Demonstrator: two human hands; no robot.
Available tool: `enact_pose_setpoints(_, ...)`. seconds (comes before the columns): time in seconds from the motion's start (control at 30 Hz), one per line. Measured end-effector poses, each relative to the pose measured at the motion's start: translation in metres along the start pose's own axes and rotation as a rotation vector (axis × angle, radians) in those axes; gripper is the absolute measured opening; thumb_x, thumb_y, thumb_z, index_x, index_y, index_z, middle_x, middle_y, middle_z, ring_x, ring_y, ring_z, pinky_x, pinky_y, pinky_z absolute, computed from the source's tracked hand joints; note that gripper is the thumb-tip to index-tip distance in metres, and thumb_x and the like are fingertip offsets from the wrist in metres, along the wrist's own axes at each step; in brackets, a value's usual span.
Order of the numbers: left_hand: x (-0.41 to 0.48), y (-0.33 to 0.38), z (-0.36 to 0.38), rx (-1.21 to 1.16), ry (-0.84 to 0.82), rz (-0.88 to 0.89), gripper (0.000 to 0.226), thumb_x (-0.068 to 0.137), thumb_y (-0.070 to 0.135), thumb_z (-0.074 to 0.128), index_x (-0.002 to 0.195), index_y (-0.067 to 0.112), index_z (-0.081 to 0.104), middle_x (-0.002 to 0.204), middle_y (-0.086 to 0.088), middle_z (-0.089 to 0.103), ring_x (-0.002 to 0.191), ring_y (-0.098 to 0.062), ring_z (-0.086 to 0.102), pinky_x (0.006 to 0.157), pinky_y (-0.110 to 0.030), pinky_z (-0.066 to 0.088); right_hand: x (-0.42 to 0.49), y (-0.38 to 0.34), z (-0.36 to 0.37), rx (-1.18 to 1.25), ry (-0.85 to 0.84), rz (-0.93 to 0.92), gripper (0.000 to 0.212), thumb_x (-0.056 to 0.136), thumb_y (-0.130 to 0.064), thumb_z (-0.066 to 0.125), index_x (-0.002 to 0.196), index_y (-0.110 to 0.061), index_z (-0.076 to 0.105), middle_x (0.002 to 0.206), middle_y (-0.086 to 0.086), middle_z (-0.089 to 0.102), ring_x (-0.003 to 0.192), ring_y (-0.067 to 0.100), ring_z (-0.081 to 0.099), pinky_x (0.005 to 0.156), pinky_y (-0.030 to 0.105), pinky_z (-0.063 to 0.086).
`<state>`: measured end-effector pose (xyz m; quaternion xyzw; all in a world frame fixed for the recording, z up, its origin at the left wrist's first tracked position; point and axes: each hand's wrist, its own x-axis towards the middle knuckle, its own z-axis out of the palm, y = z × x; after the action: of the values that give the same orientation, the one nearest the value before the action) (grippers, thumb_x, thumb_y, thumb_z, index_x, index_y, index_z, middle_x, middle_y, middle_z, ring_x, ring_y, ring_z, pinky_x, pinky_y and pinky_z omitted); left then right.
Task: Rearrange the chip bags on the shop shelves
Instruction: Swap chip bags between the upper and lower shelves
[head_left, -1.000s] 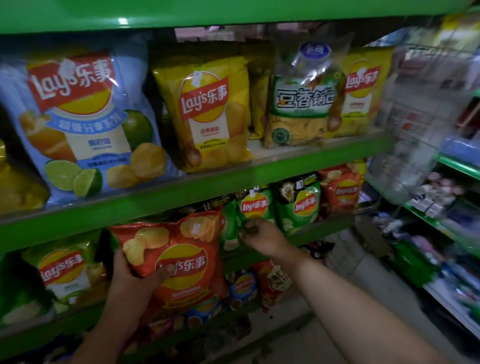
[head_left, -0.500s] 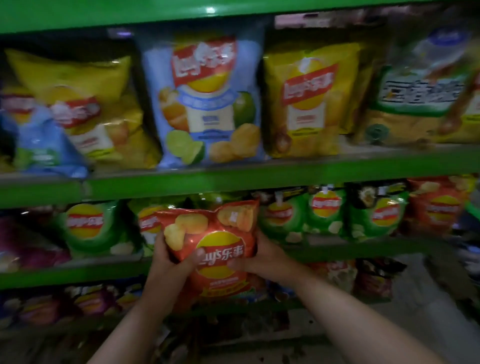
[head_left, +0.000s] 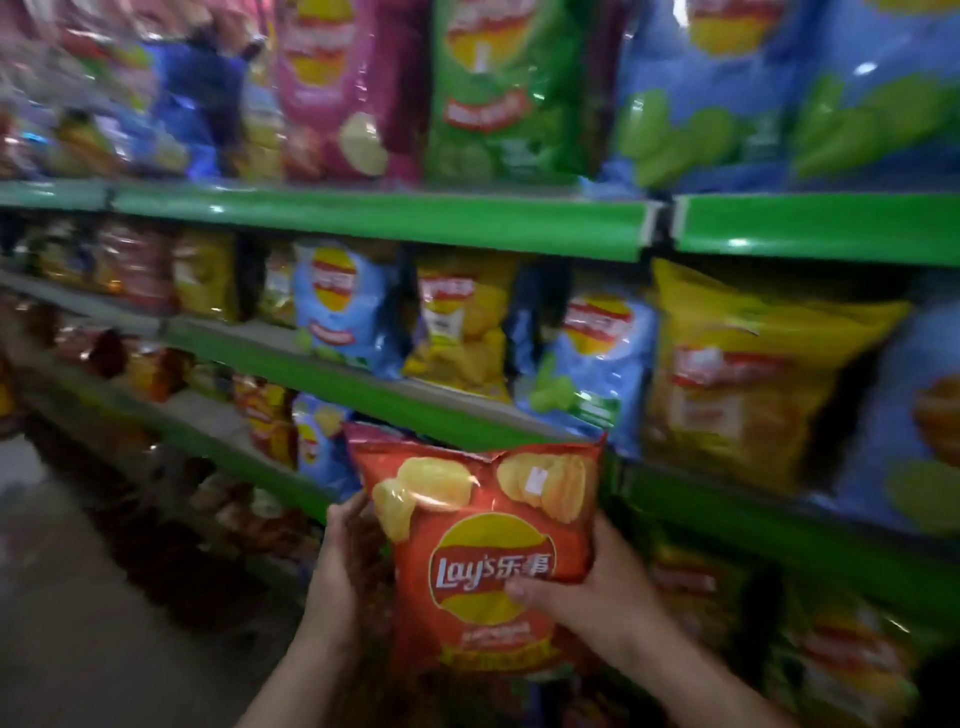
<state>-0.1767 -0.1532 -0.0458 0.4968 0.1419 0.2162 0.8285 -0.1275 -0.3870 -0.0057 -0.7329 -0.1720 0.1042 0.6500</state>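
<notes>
i see the red crinkly lay's chip bag upright in front of the green metal shelves, my left hand on its left edge and my right hand on its lower right side. behind its top edge runs a lower shelf rail. on the middle shelf above sit a small blue chip bag, a yellow chip bag to its right, then another blue chip bag, then a large yellow chip bag. a tall green chip bag stands on the top shelf.

Bag in my hands: orange-red, pale yellow chip pictures, yellow disc crossed by red banner, white lettering. Shelf edges: bright green. Top row: pink bag, green bag, blue bag with green shapes. Middle row: light blue bag, yellow bag.
</notes>
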Motion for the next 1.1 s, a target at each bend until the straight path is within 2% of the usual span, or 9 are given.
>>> enact_pose_setpoints(0.07, 0.031, 0.03, -0.034, 0.058, 0.066, 0.034, 0.063, 0.081, 0.074, 0.045, 0.12, 0.029, 0.066, 0.122, -0.01, 0.071, 0.108, -0.03, 0.068, 0.095, -0.052, 0.046, 0.03, -0.021, 0.04, -0.01, -0.01, -0.03, 0.083, 0.033, -0.043, 0.094, 0.108, -0.031, 0.06, 0.093, -0.029, 0.072, 0.081, -0.006, 0.07, 0.062, 0.011, 0.055)
enact_pose_setpoints(0.2, 0.093, 0.094, -0.098, 0.125, 0.144, 0.131, 0.056, 0.079, 0.064, 0.041, 0.11, 0.025, 0.068, 0.108, -0.005, 0.076, 0.089, -0.013, 0.074, 0.075, -0.036, 0.056, 0.094, -0.062, 0.123, 0.018, -0.038, -0.049, 0.081, 0.036, -0.048, 0.093, 0.108, -0.036, 0.059, 0.092, -0.025, 0.074, 0.079, -0.005, 0.071, 0.059, 0.015, 0.056)
enact_pose_setpoints(0.33, 0.146, 0.152, -0.154, 0.145, 0.2, 0.178, 0.049, 0.082, 0.064, 0.045, 0.103, 0.03, 0.072, 0.105, -0.006, 0.075, 0.093, -0.02, 0.07, 0.077, -0.039, 0.051, 0.153, -0.095, 0.199, 0.032, -0.049, -0.072, 0.079, 0.035, -0.057, 0.091, 0.104, -0.045, 0.055, 0.097, -0.019, 0.073, 0.082, -0.001, 0.071, 0.066, 0.022, 0.058)
enact_pose_setpoints(0.43, 0.179, 0.186, -0.188, 0.193, 0.238, 0.211, 0.044, 0.082, 0.067, 0.055, 0.102, 0.032, 0.073, 0.106, -0.008, 0.07, 0.092, -0.023, 0.065, 0.08, -0.042, 0.05, 0.189, -0.112, 0.246, 0.044, -0.063, -0.093, 0.075, 0.038, -0.056, 0.091, 0.102, -0.045, 0.054, 0.096, -0.018, 0.072, 0.078, -0.005, 0.07, 0.058, 0.014, 0.055)
enact_pose_setpoints(0.57, 0.208, 0.214, -0.22, 0.304, 0.287, 0.229, 0.037, 0.083, 0.059, 0.049, 0.098, 0.035, 0.072, 0.106, -0.003, 0.074, 0.103, -0.026, 0.067, 0.093, -0.051, 0.05, 0.224, -0.127, 0.296, 0.065, -0.094, -0.128, 0.066, 0.048, -0.053, 0.09, 0.103, -0.051, 0.053, 0.089, -0.03, 0.07, 0.076, -0.012, 0.067, 0.054, 0.008, 0.049)
enact_pose_setpoints(0.7, 0.251, 0.241, -0.228, 0.415, 0.297, 0.215, 0.018, 0.098, 0.034, 0.049, 0.102, 0.031, 0.066, 0.108, -0.002, 0.07, 0.097, -0.021, 0.067, 0.075, -0.039, 0.055, 0.245, -0.127, 0.32, 0.068, -0.078, -0.135, 0.074, 0.039, -0.061, 0.087, 0.104, -0.053, 0.053, 0.098, -0.024, 0.07, 0.083, -0.007, 0.068, 0.067, 0.02, 0.055)
enact_pose_setpoints(0.77, 0.282, 0.256, -0.226, 0.472, 0.275, 0.209, 0.019, 0.102, 0.021, 0.046, 0.111, 0.024, 0.062, 0.107, -0.002, 0.068, 0.097, -0.018, 0.065, 0.071, -0.032, 0.053, 0.252, -0.122, 0.322, 0.057, -0.071, -0.133, 0.081, 0.038, -0.061, 0.087, 0.111, -0.048, 0.056, 0.101, -0.02, 0.071, 0.087, 0.0, 0.07, 0.072, 0.028, 0.059)
enact_pose_setpoints(0.83, 0.312, 0.27, -0.221, 0.493, 0.234, 0.17, 0.023, 0.101, 0.018, 0.049, 0.122, 0.02, 0.059, 0.108, -0.005, 0.068, 0.101, -0.022, 0.065, 0.08, -0.038, 0.056, 0.258, -0.119, 0.322, 0.038, -0.051, -0.148, 0.085, 0.037, -0.063, 0.087, 0.115, -0.047, 0.056, 0.101, -0.02, 0.073, 0.085, 0.001, 0.071, 0.071, 0.029, 0.06)
enact_pose_setpoints(1.1, 0.413, 0.297, -0.168, 0.682, -0.177, 0.091, 0.042, 0.089, 0.021, 0.069, 0.126, 0.007, 0.057, 0.114, -0.019, 0.067, 0.1, -0.035, 0.068, 0.083, -0.047, 0.058, 0.282, -0.128, 0.335, -0.006, 0.13, -0.166, 0.068, 0.043, -0.063, 0.088, 0.103, -0.063, 0.055, 0.097, -0.034, 0.07, 0.082, -0.007, 0.07, 0.056, 0.012, 0.053)
